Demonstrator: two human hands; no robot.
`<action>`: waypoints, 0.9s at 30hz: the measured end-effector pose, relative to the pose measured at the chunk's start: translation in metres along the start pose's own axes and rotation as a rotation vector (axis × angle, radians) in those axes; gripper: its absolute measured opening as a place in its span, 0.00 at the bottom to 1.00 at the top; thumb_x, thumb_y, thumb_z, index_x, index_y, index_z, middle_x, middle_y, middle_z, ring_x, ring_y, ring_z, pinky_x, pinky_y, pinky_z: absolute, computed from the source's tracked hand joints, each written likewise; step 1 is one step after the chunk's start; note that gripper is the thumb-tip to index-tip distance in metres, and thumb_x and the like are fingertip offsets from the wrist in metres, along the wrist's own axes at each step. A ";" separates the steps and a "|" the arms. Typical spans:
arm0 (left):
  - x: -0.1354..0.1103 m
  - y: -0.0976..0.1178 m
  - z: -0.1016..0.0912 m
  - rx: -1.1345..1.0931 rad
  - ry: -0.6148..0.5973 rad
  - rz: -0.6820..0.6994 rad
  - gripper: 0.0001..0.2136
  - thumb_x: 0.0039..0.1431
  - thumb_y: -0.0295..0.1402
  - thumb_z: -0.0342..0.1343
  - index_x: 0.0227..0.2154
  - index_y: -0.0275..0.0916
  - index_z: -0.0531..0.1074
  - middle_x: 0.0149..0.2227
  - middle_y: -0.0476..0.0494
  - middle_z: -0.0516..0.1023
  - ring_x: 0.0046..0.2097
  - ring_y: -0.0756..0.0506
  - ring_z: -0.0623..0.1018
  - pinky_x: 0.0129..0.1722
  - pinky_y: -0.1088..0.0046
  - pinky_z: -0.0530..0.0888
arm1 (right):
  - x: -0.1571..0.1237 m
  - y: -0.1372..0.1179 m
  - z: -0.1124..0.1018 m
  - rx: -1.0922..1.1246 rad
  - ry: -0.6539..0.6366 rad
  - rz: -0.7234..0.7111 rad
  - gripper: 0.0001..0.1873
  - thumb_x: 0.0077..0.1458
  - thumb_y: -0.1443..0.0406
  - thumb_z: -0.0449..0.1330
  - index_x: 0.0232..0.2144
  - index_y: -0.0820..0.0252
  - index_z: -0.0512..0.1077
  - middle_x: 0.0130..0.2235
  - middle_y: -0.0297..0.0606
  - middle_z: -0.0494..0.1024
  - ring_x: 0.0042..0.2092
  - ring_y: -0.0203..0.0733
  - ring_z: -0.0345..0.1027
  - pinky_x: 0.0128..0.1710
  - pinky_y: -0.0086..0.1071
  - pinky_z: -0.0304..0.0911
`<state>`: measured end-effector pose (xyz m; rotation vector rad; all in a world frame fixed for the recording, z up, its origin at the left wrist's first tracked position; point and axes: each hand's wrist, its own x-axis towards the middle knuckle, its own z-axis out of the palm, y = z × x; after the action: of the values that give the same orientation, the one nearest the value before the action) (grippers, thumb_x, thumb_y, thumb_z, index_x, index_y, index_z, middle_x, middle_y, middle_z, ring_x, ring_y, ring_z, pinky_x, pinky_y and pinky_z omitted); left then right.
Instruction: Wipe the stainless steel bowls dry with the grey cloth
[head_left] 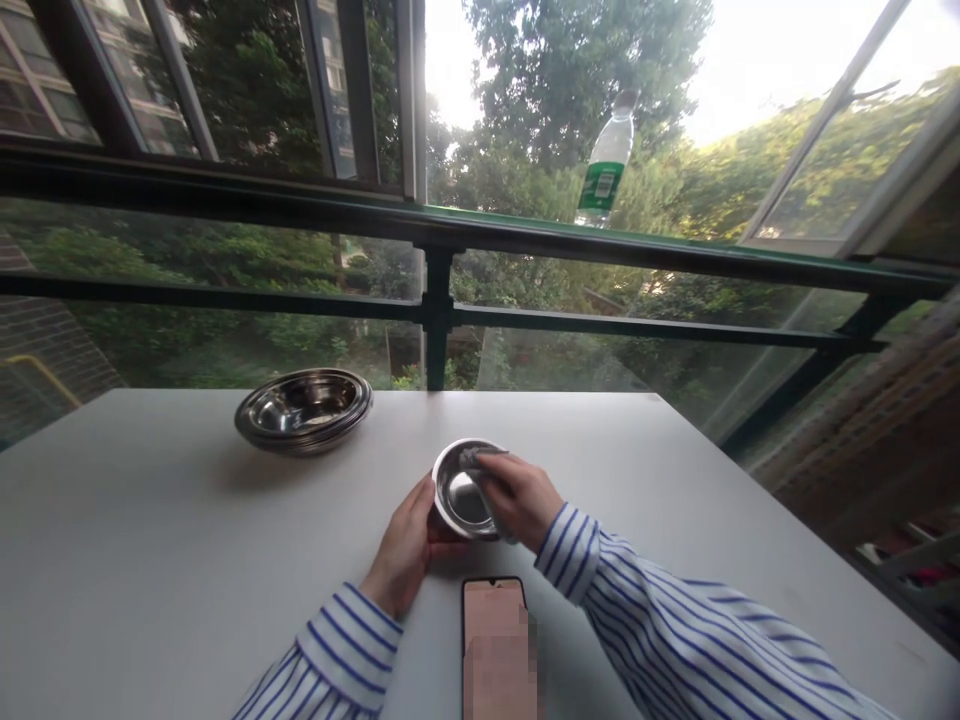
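In the head view, the left hand [405, 548] grips a steel bowl [460, 490] over the worktop [150, 520], while the right hand [521, 500] clenches a grey cloth [477, 458] against its rim. A phone [493, 625] lies just nearer; a bowl stack [304, 410] sits well apart.
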<state>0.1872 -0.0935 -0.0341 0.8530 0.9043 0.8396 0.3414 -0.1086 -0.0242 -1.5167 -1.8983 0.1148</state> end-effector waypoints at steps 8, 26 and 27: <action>0.000 0.002 0.000 0.021 -0.057 -0.014 0.20 0.57 0.38 0.48 0.53 0.40 0.61 0.32 0.42 0.77 0.25 0.46 0.76 0.21 0.74 0.71 | 0.039 -0.009 0.016 -0.129 -0.129 0.015 0.17 0.54 0.70 0.51 0.45 0.63 0.71 0.42 0.48 0.73 0.43 0.47 0.68 0.45 0.36 0.62; 0.001 0.002 -0.002 -0.038 -0.091 -0.034 0.18 0.56 0.41 0.48 0.47 0.38 0.66 0.31 0.43 0.78 0.27 0.46 0.77 0.23 0.73 0.71 | 0.040 -0.023 0.009 -0.251 -0.334 -0.025 0.14 0.54 0.68 0.51 0.41 0.59 0.73 0.35 0.41 0.74 0.37 0.41 0.68 0.36 0.29 0.61; 0.001 0.003 -0.002 -0.064 -0.092 -0.051 0.18 0.56 0.41 0.48 0.45 0.37 0.67 0.31 0.42 0.78 0.27 0.45 0.77 0.24 0.72 0.71 | 0.040 -0.024 0.009 -0.246 -0.335 -0.032 0.14 0.54 0.68 0.51 0.41 0.59 0.73 0.36 0.41 0.74 0.37 0.41 0.68 0.36 0.29 0.60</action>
<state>0.1849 -0.0907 -0.0330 0.8035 0.8111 0.7744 0.3138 -0.0779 -0.0016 -1.7132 -2.2684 0.1317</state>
